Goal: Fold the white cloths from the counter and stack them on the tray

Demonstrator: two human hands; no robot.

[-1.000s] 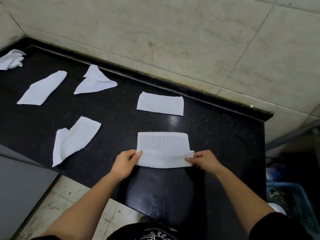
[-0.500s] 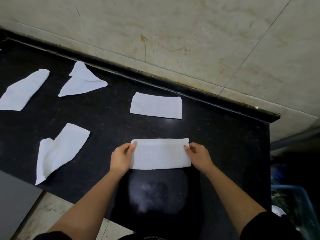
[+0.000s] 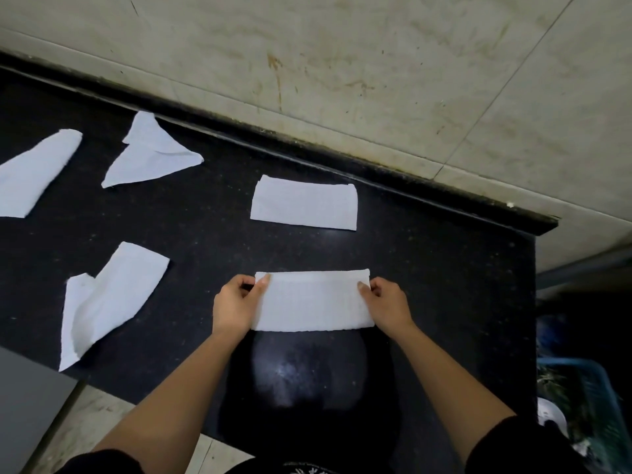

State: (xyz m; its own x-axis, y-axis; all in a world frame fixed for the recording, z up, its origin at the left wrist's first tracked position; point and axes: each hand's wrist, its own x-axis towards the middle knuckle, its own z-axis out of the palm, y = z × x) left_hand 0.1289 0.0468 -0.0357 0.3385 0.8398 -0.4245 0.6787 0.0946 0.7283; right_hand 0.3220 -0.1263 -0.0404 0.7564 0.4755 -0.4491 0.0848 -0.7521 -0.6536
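cloth in hand (image 3: 313, 302): i see it now lying flat at the near counter (image 3: 444, 285) edge, its near half brought up over the far half since a second ago.
left hand (image 3: 236, 304): thumb and fingers pinched on its far left corner.
right hand (image 3: 386, 304): pinched on its far right corner.
meaning: first fold looks done.
folded cloth (image 3: 304, 204): beyond, lying apart.
loose cloths (image 3: 109, 302): left, unfolded.
tray: not in view.

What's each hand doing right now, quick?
Left hand: pinching the far left corner of the folded cloth.
Right hand: pinching the far right corner of the same cloth.
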